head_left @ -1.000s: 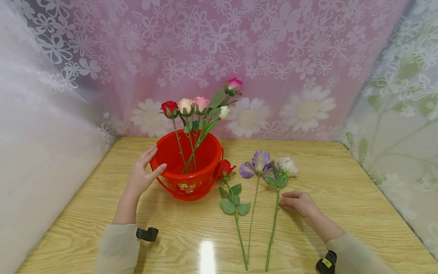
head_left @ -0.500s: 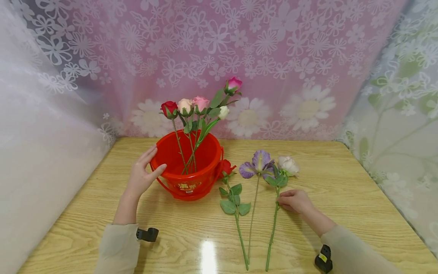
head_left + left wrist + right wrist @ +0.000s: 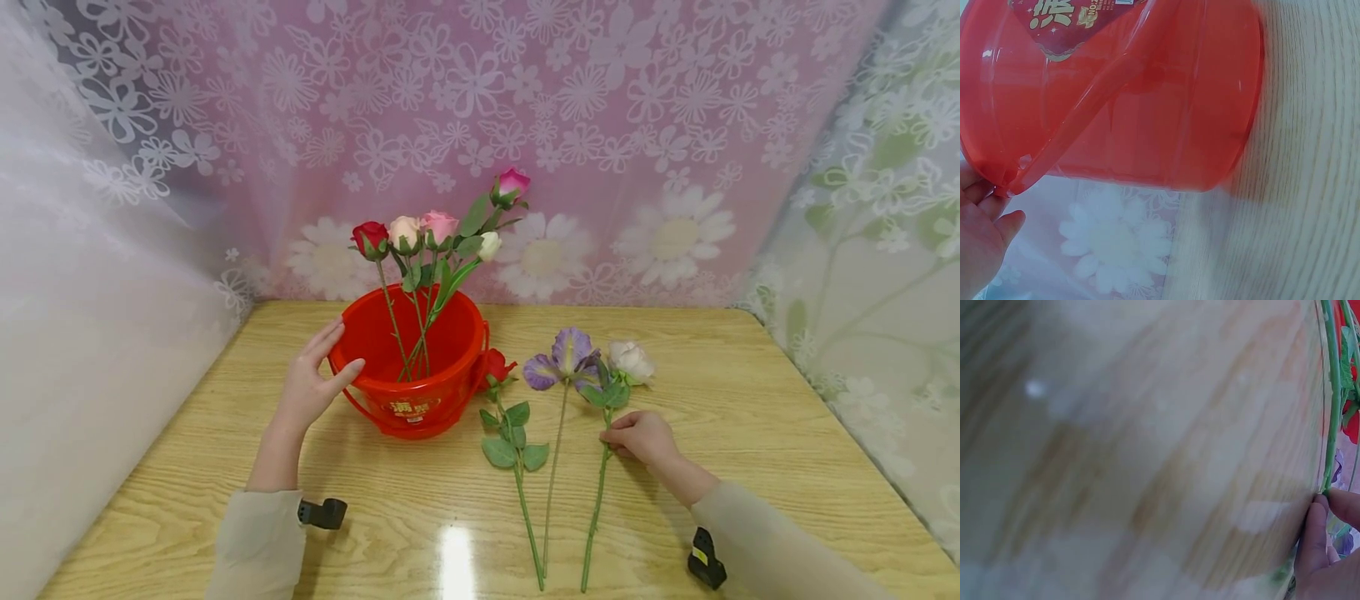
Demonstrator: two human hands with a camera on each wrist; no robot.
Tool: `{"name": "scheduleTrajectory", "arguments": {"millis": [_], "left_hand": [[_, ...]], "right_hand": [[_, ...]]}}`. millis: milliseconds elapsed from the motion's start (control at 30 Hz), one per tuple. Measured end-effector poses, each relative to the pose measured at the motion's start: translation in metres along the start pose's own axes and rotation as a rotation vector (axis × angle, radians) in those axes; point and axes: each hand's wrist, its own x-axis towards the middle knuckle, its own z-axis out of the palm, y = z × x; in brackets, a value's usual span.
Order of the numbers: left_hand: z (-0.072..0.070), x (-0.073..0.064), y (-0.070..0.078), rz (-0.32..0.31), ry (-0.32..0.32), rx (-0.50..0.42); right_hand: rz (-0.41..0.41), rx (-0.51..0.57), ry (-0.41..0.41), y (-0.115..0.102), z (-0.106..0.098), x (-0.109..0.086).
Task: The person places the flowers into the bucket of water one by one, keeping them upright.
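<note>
Five flowers (image 3: 439, 225) lean inside the red bucket (image 3: 454, 397).

A: Rear boundary?
B: I observe a pink hanging (image 3: 480, 108) patterned in white floral outlines, with large pale daisies (image 3: 675, 236) along its lower part.
A: Sides?
B: At left, a whitish sheet (image 3: 112, 317); at right, a pale sheet (image 3: 862, 300) bearing green leaves.
A: Furniture, light?
B: I record one wood-grain bench (image 3: 390, 517), glossy, a bright white reflection (image 3: 455, 562) at its near side.
</note>
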Motion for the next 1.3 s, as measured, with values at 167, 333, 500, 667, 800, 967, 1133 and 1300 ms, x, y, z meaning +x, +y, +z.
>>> {"name": "scheduleTrajectory", "arguments": {"millis": [167, 333, 500, 667, 800, 967, 1133, 1300], "left_hand": [[0.0, 0.0, 0.0, 0.001, 0.003, -0.002], [0.0, 0.0, 0.0, -0.003, -0.002, -0.001], [0.0, 0.0, 0.0, -0.005, -0.008, 0.01], [0.002, 0.002, -0.018, -0.008, -0.01, 0.003], [0.005, 0.004, -0.036, 0.002, 0.0, 0.008], [0.006, 0.004, -0.041, 0.03, 0.026, 0.017], [0.006, 0.004, -0.042, 0.029, 0.028, 0.017], [0.006, 0.004, -0.042, 0.013, 0.018, 0.027]], "right_hand": [[0.009, 0.01, 0.004, -0.001, 0.0, 0.0], [0.016, 0.045, -0.007, -0.002, -0.001, -0.003], [0.041, 0.096, -0.01, -0.002, -0.002, -0.004], [0.043, 0.137, 0.002, -0.001, -0.004, -0.003], [0.009, 0.171, 0.012, -0.003, -0.007, -0.004], [-0.015, 0.169, 0.021, -0.008, -0.012, -0.008], [-0.026, 0.197, 0.024, -0.015, -0.014, -0.014], [-0.055, 0.209, 0.026, -0.02, -0.016, -0.018]]}}
